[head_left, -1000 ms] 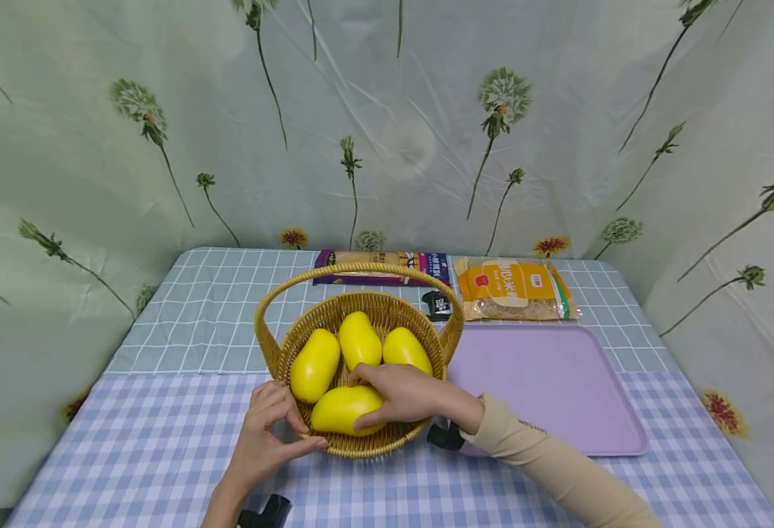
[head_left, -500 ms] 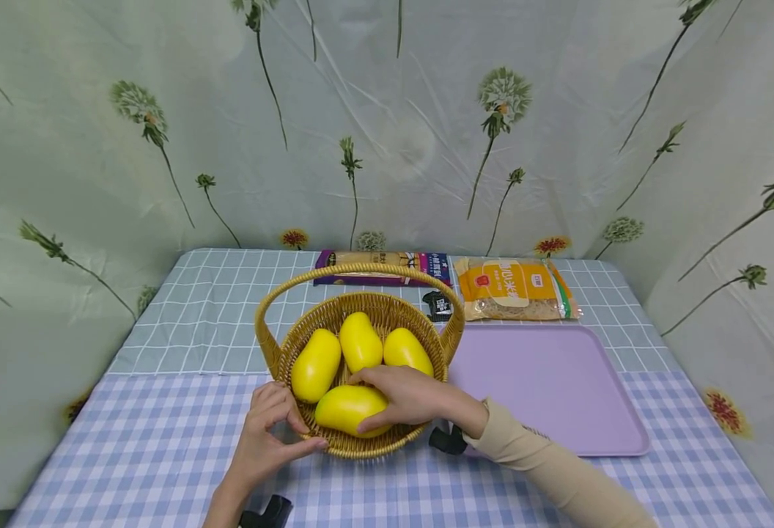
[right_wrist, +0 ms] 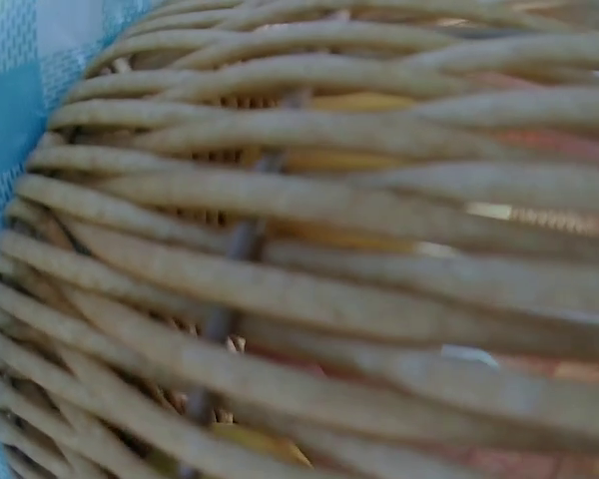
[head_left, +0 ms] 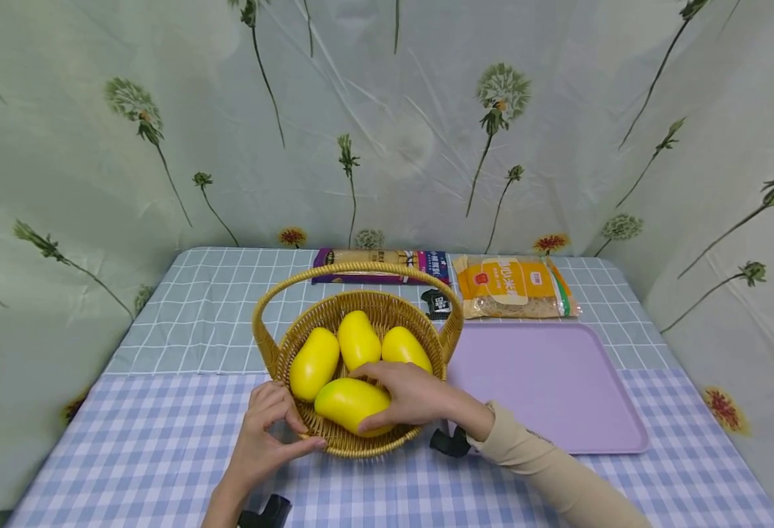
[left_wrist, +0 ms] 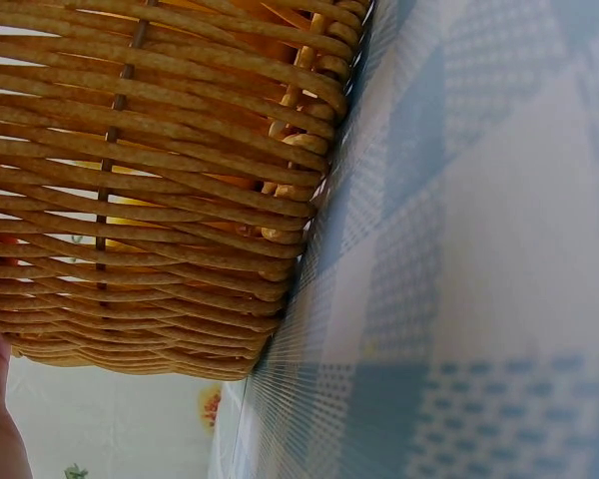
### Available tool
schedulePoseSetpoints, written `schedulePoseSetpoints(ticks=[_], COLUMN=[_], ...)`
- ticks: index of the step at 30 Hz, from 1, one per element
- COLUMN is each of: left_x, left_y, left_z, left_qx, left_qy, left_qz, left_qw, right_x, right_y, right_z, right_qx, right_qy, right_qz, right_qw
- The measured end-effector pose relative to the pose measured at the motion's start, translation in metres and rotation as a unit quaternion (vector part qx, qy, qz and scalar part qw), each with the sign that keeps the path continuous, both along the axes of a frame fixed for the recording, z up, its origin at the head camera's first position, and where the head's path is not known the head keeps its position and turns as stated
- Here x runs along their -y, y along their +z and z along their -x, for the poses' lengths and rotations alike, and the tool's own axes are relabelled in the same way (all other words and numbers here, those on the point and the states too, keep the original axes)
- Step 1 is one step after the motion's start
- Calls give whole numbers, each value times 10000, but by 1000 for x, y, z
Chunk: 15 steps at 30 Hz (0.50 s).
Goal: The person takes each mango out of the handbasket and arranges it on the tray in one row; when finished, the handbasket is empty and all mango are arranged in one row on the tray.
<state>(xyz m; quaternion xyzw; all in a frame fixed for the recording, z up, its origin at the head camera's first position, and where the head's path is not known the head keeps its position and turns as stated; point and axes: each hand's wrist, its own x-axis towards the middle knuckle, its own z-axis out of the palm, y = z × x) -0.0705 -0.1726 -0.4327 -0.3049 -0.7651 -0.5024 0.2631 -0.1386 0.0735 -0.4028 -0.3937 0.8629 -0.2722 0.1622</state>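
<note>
A wicker basket (head_left: 354,448) with an arched handle holds several yellow mangoes. My left hand (head_left: 271,425) grips its front-left rim between thumb and fingers. Inside the basket, my right hand (head_left: 413,396) holds the right end of the front mango (head_left: 347,403), which lies with its left end turned slightly up. Behind it are the left mango (head_left: 314,364), the middle mango (head_left: 358,339) and the right mango (head_left: 405,347), partly covered by my right hand. In the left wrist view, the woven basket wall (left_wrist: 140,210) stands on the cloth; the right wrist view is filled by the basket weave (right_wrist: 309,269).
A lilac tray (head_left: 545,389) lies right of the basket. At the back are a purple noodle packet (head_left: 380,265), an orange grain bag (head_left: 515,287) and a small black packet (head_left: 437,303). Checked cloths (head_left: 136,440) cover the table, with a flowered curtain behind.
The front mango has shifted slightly right and turned, its left end now higher, with my right hand on it. My left hand has kept its place on the rim.
</note>
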Motion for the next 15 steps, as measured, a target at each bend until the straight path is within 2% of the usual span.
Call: schedulePoseSetpoints(ticks=[9, 15], left_x=[0, -1], left_y=[0, 0], left_z=[0, 1], left_qx=[-1, -55], left_qy=[25, 9], left_qz=[8, -12], left_qw=[10000, 10000], right_x=[-11, -18], right_y=[2, 2], right_z=[-3, -8], right_qx=[54, 124], right_qy=[-452, -817], right_qz=[524, 1145], right_qw=[9976, 9900])
